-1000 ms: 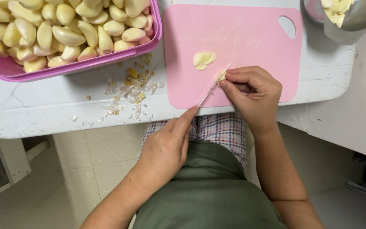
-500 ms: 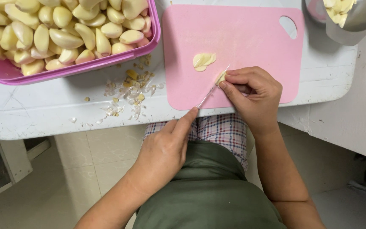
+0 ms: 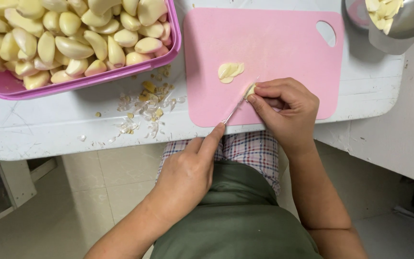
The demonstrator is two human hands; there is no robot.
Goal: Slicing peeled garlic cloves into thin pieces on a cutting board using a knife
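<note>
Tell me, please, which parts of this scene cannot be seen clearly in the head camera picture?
- Knife: the left hand covers its handle; only the thin blade shows.
- Garlic clove: the right hand hides most of it.
- Pink tub of peeled cloves: cut off by the top and left edges.
- Metal bowl: cut off by the top right corner.
- Scraps on the table: too small to identify.

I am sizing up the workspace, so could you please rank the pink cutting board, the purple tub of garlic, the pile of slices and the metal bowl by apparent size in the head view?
1. purple tub, though cropped
2. pink cutting board
3. metal bowl, cropped, so unsure
4. pile of slices
</note>
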